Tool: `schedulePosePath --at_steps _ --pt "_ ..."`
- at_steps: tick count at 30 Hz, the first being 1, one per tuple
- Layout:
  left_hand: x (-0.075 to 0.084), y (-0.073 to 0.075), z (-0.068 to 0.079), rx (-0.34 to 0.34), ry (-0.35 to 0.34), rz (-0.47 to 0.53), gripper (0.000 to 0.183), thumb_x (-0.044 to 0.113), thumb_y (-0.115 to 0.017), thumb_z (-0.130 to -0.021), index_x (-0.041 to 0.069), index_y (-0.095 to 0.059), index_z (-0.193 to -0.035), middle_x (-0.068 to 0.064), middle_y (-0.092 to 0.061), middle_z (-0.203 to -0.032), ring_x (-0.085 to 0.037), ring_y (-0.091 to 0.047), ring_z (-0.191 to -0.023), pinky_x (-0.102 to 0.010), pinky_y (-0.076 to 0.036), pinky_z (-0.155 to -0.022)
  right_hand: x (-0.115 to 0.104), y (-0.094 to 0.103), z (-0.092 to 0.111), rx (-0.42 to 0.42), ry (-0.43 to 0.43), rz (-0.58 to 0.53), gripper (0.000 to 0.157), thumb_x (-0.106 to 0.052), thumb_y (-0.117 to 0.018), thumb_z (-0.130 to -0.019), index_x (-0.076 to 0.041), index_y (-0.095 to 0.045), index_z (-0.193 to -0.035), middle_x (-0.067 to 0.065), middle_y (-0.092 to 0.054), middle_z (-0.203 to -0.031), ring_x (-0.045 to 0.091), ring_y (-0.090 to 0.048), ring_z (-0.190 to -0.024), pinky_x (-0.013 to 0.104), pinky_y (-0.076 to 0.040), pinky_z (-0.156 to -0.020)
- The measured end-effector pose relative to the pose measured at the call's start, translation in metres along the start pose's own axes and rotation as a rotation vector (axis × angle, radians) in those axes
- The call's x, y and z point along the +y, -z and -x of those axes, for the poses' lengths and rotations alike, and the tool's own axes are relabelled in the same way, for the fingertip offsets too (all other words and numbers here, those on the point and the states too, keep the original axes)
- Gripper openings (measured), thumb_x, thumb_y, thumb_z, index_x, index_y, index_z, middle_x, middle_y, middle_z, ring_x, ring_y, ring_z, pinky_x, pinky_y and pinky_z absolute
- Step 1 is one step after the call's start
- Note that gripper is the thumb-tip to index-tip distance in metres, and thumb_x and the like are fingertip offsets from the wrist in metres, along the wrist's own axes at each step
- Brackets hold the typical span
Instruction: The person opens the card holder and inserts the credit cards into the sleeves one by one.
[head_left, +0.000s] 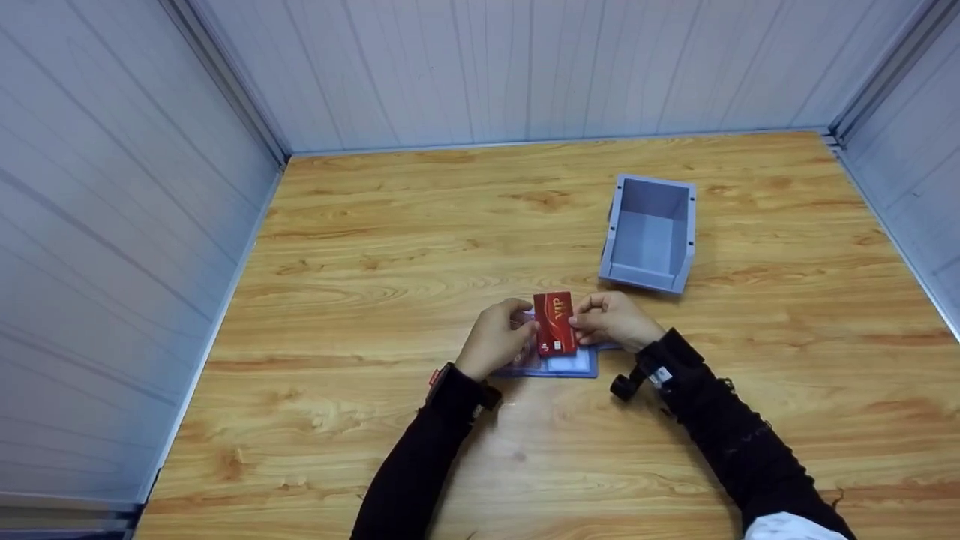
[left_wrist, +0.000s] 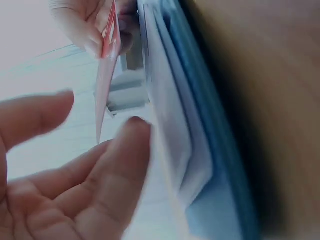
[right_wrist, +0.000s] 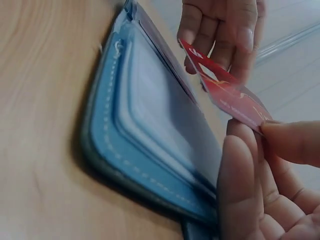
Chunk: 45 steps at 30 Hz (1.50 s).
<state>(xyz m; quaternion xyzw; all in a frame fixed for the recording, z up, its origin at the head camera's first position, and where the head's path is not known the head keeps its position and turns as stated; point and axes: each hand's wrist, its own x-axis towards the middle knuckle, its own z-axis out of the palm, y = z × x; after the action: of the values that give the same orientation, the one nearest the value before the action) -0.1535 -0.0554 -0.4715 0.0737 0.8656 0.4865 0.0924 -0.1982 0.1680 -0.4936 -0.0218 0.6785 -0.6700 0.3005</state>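
A red card (head_left: 553,322) with gold "VIP" lettering is held over a blue card wallet (head_left: 592,373). My right hand (head_left: 616,322) pinches the card's edge between thumb and fingers. Across from it, my left hand (head_left: 496,337) is at the card's other side; in the left wrist view the left thumb and fingers (left_wrist: 132,155) are spread with a gap around the card's end. The wallet lies opened on the table, its stitched blue border and clear plastic sleeves (right_wrist: 160,95) showing in the right wrist view. The hands and the card hide part of it.
A grey plastic bin (head_left: 649,232) with a low front stands beyond my right hand on the wood-grain table (head_left: 375,247). White panel walls (head_left: 487,75) enclose the table at the back and both sides.
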Motion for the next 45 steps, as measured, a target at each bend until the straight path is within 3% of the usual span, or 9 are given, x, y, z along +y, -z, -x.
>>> schedulePosePath --at_steps 3,7,19,22,25,29,37,45 --pt "0.000 0.000 -0.001 0.001 0.027 0.108 0.029 0.010 -0.064 -0.092 0.001 -0.061 -0.119 -0.012 -0.070 -0.099 -0.018 -0.068 -0.079 -0.028 -0.057 -0.061 -0.001 -0.001 0.001 -0.013 0.009 0.007 0.008 -0.001 -0.067 -0.087 -0.005 -0.061 -0.089 0.000 -0.067 -0.075 0.010 -0.066 -0.064 0.022 -0.058 -0.062" --pt "-0.001 -0.003 0.000 0.002 0.042 0.154 0.026 0.006 -0.064 -0.090 0.002 -0.060 -0.116 -0.010 -0.068 -0.094 -0.013 -0.063 -0.067 -0.024 -0.052 -0.051 -0.002 -0.003 0.003 -0.030 0.017 0.004 0.008 0.000 -0.066 -0.088 -0.005 -0.061 -0.089 -0.001 -0.068 -0.075 0.010 -0.066 -0.064 0.022 -0.058 -0.063" --pt "-0.002 -0.004 -0.001 0.008 0.089 0.276 0.023 -0.004 -0.058 -0.089 0.000 -0.057 -0.111 -0.007 -0.061 -0.087 -0.012 -0.062 -0.067 -0.031 -0.060 -0.064 -0.003 -0.004 0.005 -0.038 0.024 0.081 0.010 0.001 -0.065 -0.088 0.001 -0.063 -0.099 0.001 -0.069 -0.081 0.011 -0.068 -0.070 0.023 -0.059 -0.068" --pt "-0.002 -0.001 0.000 0.014 0.082 0.265 0.024 -0.004 -0.057 -0.089 -0.001 -0.058 -0.113 -0.008 -0.063 -0.087 -0.014 -0.063 -0.067 -0.033 -0.060 -0.065 -0.004 -0.002 0.006 0.006 0.063 0.201 0.018 -0.001 -0.065 -0.088 0.008 -0.064 -0.104 0.003 -0.071 -0.082 0.011 -0.067 -0.070 0.024 -0.059 -0.067" --pt "-0.002 0.001 0.000 0.014 0.076 0.246 0.026 -0.004 -0.057 -0.089 -0.002 -0.059 -0.115 -0.009 -0.063 -0.088 -0.014 -0.063 -0.067 -0.033 -0.061 -0.066 -0.005 0.000 0.007 0.069 0.143 0.388 0.021 -0.004 -0.066 -0.088 0.010 -0.066 -0.103 0.006 -0.070 -0.082 0.009 -0.064 -0.067 0.022 -0.056 -0.063" --pt "-0.002 0.005 0.000 0.018 0.082 0.230 0.027 -0.004 -0.057 -0.089 -0.003 -0.059 -0.116 -0.010 -0.064 -0.088 -0.013 -0.063 -0.066 -0.032 -0.060 -0.065 -0.006 0.002 0.009 0.134 0.214 0.600 0.015 -0.006 -0.067 -0.088 0.006 -0.069 -0.095 0.010 -0.069 -0.082 0.008 -0.058 -0.065 0.020 -0.051 -0.060" --pt "-0.003 0.009 -0.002 0.052 0.082 0.163 0.041 -0.003 -0.061 -0.089 0.001 -0.053 -0.128 -0.006 -0.062 -0.086 -0.012 -0.061 -0.061 -0.031 -0.058 -0.060 -0.008 0.001 0.016 0.165 0.231 0.968 0.010 -0.016 -0.073 -0.083 -0.008 -0.067 -0.081 0.001 -0.062 -0.073 0.013 -0.052 -0.067 0.026 -0.041 -0.063" --pt "-0.007 0.010 -0.002 0.086 0.003 0.031 0.055 -0.005 -0.060 -0.085 -0.001 -0.047 -0.139 -0.002 -0.060 -0.080 -0.008 -0.055 -0.062 -0.021 -0.050 -0.059 -0.009 -0.001 0.018 0.175 0.252 1.083 0.014 -0.018 -0.075 -0.081 -0.011 -0.064 -0.075 -0.003 -0.056 -0.067 0.014 -0.049 -0.064 0.028 -0.038 -0.062"
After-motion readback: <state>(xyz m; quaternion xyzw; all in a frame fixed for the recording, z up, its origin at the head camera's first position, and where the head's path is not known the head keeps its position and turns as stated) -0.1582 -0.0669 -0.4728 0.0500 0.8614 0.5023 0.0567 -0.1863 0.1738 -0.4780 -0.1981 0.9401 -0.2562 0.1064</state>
